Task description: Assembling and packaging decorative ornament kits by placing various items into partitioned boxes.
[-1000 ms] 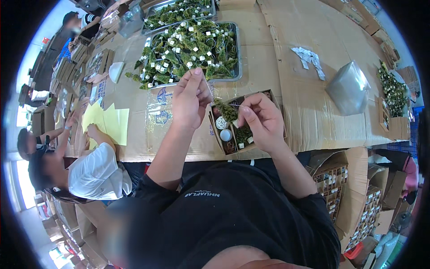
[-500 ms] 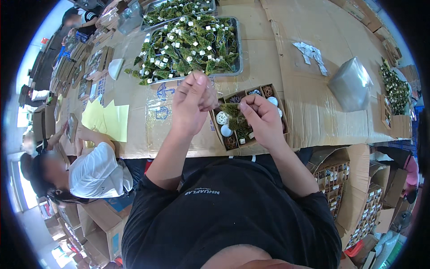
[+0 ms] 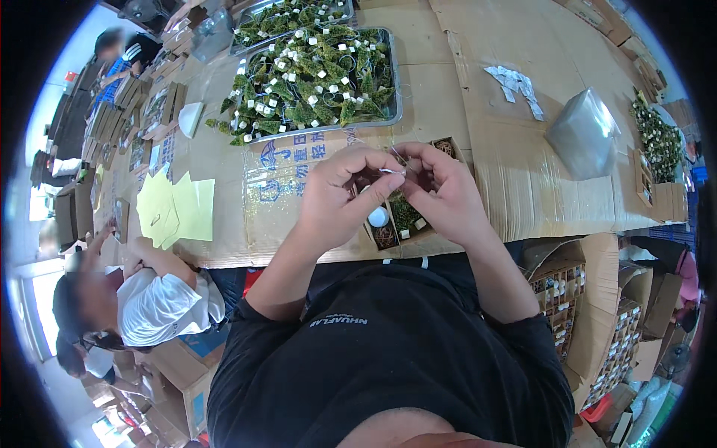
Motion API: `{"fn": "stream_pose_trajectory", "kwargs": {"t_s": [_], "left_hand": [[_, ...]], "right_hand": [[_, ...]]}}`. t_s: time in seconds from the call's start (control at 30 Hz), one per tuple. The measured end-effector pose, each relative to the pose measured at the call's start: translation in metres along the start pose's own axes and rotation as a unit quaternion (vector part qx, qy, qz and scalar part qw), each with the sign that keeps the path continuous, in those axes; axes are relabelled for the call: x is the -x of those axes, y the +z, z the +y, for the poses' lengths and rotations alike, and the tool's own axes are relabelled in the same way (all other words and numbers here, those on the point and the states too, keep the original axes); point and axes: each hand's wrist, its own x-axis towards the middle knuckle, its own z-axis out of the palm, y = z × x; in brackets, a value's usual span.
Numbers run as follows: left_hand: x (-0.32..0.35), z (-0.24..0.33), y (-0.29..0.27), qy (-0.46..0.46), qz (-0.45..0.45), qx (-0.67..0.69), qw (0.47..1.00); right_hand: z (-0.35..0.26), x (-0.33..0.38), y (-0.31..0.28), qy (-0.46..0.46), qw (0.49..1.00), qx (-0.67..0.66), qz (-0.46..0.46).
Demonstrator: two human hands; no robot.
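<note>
My left hand and my right hand meet above a divided cardboard box near the table's front edge. Left thumb and forefinger pinch a thin silvery string. My right fingers are closed close beside it; what they hold is hidden. The green miniature tree seen earlier in my right hand does not show. Under the hands, the box compartments hold a white ball, brown twig balls and green bits. Both hands cover much of the box.
Beyond the hands stands a metal tray heaped with green miniature trees with white cube bases. Yellow sheets lie left, near a co-worker in a white shirt. A translucent plastic container and paper strips are right.
My left hand has come down and right to meet my right hand over the box. The green miniature tree in my right hand has gone out of sight behind the fingers.
</note>
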Motion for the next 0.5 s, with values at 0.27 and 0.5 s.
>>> {"fn": "stream_pose_trajectory", "kwargs": {"t_s": [0.27,0.5], "left_hand": [[-0.010,-0.005,-0.004,0.106,0.029,-0.187,0.976],[-0.010,-0.015,-0.005,0.089,0.031,-0.079,0.992]], "right_hand": [[0.002,0.000,0.001,-0.038,0.998,0.042,0.033],[-0.002,0.000,-0.001,-0.029,1.000,-0.004,0.011]]}}
